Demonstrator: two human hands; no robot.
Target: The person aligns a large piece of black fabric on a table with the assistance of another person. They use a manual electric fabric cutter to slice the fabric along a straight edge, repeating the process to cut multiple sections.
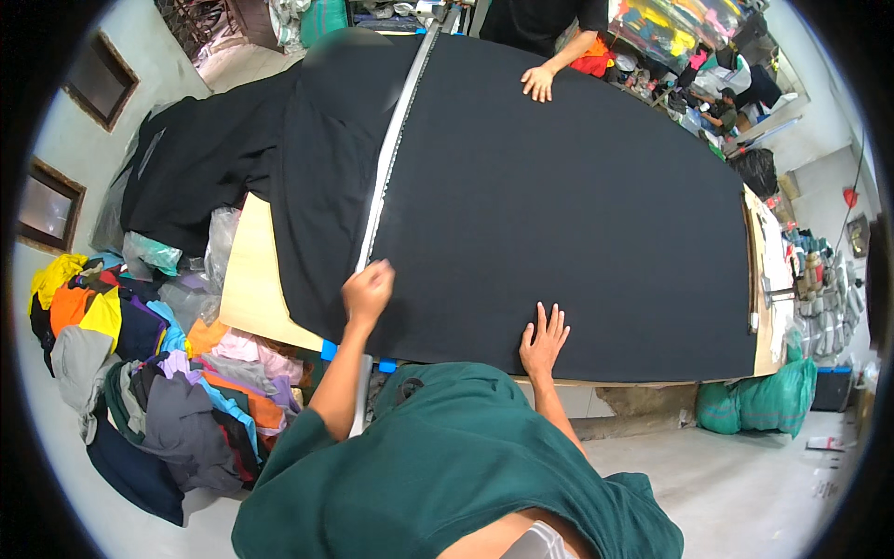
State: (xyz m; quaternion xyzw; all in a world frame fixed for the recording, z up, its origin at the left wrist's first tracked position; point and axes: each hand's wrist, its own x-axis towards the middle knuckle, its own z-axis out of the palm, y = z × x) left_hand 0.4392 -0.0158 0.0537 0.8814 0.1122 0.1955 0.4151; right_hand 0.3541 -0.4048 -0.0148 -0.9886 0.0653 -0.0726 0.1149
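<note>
Black fabric lies spread flat over most of the worktop, smooth right of the white rail, rumpled and folded to its left. Rail runs across the fabric from the far edge toward the near side. Left hand: at the rail's near end, fingers curled in; cannot tell whether the grip has hold of anything. Right hand: palm down on the fabric near the front edge, grip fully open, fingers spread, nothing held. Co-worker's hand rests on the fabric at the far side. Heap of coloured garments left of worktop; green sack on floor at right.
</note>
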